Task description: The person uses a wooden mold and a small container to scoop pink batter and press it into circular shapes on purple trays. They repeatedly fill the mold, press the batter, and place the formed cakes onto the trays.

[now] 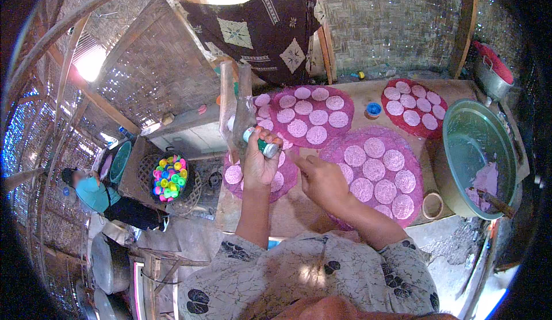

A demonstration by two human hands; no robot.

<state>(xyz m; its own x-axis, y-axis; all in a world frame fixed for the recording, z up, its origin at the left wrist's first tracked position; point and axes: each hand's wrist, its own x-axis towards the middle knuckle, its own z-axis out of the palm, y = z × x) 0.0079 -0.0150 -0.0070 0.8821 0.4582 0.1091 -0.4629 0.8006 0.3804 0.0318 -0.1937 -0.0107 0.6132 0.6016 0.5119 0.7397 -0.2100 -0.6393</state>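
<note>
My left hand (259, 162) is raised over the wooden table (356, 93) and grips a small green and white cylinder (261, 143) together with a clear plastic sheet (237, 113) that stands up from it. My right hand (322, 179) is beside it, forefinger pointing toward the left hand, over a round magenta tray (409, 158) covered with several pale pink discs (374, 169). Whether it holds anything I cannot tell. Two more such trays (313, 116) (414, 110) lie farther back, and another lies under my left hand.
A large green basin (480, 156) with pink dough and a stick stands at the right. A blue cap (374, 110) and a tape roll (432, 205) lie on the table. A basket of coloured caps (169, 177) sits at left, near a seated person (98, 196).
</note>
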